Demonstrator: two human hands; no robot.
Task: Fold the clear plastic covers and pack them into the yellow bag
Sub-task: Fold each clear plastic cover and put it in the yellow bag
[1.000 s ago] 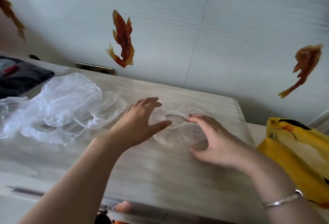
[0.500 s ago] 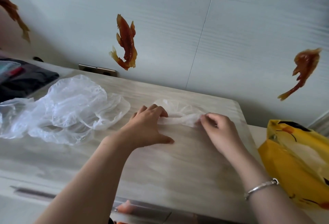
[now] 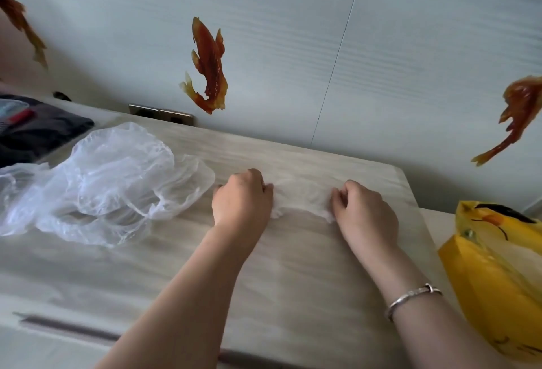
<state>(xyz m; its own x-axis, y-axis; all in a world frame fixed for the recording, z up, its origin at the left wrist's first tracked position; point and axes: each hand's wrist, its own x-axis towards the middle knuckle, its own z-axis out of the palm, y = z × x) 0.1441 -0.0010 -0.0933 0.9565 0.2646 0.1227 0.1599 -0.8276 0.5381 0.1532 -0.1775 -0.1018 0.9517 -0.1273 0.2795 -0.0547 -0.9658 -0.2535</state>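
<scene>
A clear plastic cover (image 3: 302, 197), folded into a narrow band, lies on the pale wooden tabletop (image 3: 293, 266) between my hands. My left hand (image 3: 242, 200) grips its left end with curled fingers. My right hand (image 3: 365, 207) grips its right end the same way. A loose heap of several more clear covers (image 3: 111, 184) sits crumpled to the left. The yellow bag (image 3: 498, 275) stands open past the table's right edge, beside my right forearm.
A dark bundle of cloth (image 3: 38, 131) lies at the far left on the table. The white tiled wall (image 3: 293, 46) with orange fish stickers rises close behind the table. A wall socket (image 3: 161, 113) sits at the table's back edge.
The cover, first spread flat under my open hands, has been folded into a narrow band. Both hands have curled and now grip its two ends, a little farther apart.
</scene>
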